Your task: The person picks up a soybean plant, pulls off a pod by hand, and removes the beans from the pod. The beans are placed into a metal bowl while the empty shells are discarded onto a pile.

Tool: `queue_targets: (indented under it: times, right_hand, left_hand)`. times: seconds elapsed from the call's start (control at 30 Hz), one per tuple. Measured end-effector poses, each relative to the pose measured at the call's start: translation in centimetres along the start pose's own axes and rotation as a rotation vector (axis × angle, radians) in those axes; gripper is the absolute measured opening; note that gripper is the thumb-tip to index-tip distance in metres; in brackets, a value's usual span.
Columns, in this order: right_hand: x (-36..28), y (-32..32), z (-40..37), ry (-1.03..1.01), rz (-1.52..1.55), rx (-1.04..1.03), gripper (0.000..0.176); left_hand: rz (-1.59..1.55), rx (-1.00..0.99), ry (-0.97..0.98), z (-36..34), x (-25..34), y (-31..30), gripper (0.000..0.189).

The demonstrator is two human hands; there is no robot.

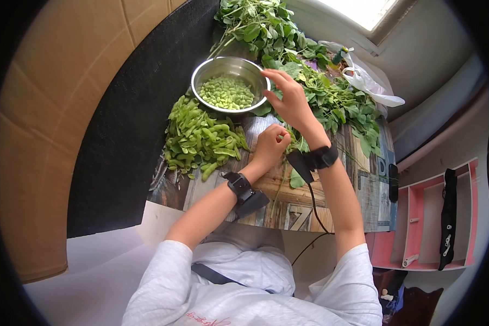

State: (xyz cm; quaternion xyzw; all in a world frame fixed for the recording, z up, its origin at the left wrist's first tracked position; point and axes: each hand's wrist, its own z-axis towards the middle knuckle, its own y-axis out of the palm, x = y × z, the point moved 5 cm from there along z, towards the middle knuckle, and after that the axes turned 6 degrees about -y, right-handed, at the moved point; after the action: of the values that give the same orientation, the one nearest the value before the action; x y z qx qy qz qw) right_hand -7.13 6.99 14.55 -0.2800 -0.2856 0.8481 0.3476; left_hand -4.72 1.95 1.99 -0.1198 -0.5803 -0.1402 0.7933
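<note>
My left hand [270,145] is closed, its fingers curled over the table in front of the bowl. Green leaves and stems show beside its knuckles, and what is inside the fingers is hidden. My right hand [291,101] is raised at the right rim of a steel bowl [196,87], thumb and fingers apart. Shelled green soybeans [226,93] cover the bottom of the bowl. To the left of my left hand, a heap of green soybean pods [204,138] lies against the bowl's near side.
Leafy bean plants [331,98] spread over the back and right of the patterned table [244,209]. A white plastic bag [372,87] lies at the far right. A black panel [114,125] borders the left side. A black cable [316,212] hangs from my right wrist. A pink shelf [399,244] stands right.
</note>
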Motion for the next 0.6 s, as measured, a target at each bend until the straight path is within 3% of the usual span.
queue_targets:
  times: [0.27,0.4,0.53,0.6]
  right_hand:
    - [2.2,-3.8,-9.1,0.312,-0.006,0.079,0.028]
    - [2.4,-4.5,-12.1,0.399,0.040,0.125,0.025]
    - [3.2,-4.5,-13.7,0.449,0.120,0.207,0.021]
    - [3.8,-4.5,-14.2,0.465,0.121,0.241,0.020]
  left_hand:
    - [0.010,-0.003,0.018,0.2,-0.1,0.2,0.012]
    - [0.230,-0.012,0.042,0.3,2.6,-0.9,0.014]
    - [0.659,0.074,0.247,-0.1,7.3,-3.7,0.013]
    - [0.769,0.062,0.240,-0.6,8.9,-6.1,0.012]
